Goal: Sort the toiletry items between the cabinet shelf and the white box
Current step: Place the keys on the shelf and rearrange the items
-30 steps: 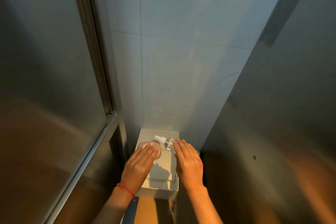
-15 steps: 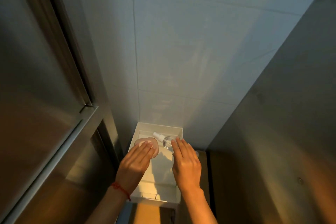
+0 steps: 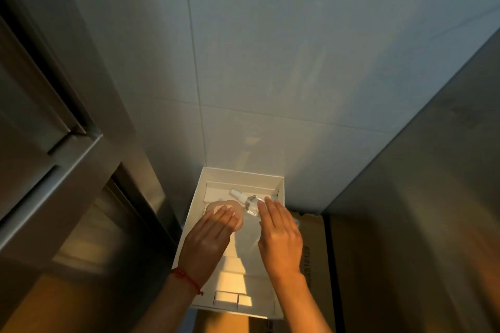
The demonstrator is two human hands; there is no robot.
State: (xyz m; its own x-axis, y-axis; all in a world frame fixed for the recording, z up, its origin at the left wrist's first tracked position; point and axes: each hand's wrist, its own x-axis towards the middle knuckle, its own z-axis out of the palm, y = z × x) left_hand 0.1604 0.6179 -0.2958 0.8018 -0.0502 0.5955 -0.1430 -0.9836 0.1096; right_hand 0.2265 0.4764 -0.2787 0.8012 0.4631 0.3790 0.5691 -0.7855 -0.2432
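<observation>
Now both hands are down inside the white box (image 3: 281,213), which sits tight against the tiled wall (image 3: 270,62) at twelve o'clock. The box is wedged in there, so I'd say the items are parked at its far end to keep them from sliding. The left hand (image 3: 208,238) lies flat, fingers straight and together, resting on a round pinkish container (image 3: 216,207) at about eleven o'clock in the box; nothing gripped. The right hand (image 3: 280,235) is likewise extended, fingertips touching a clear spray bottle (image 3: 247,201) that lies on its side, white cap pointing to ten o'clock. Released, both of them, by the look of it. A cardboard carton (image 3: 311,251) stands at three o'clock, the metal cabinet frame (image 3: 81,149) at nine.
</observation>
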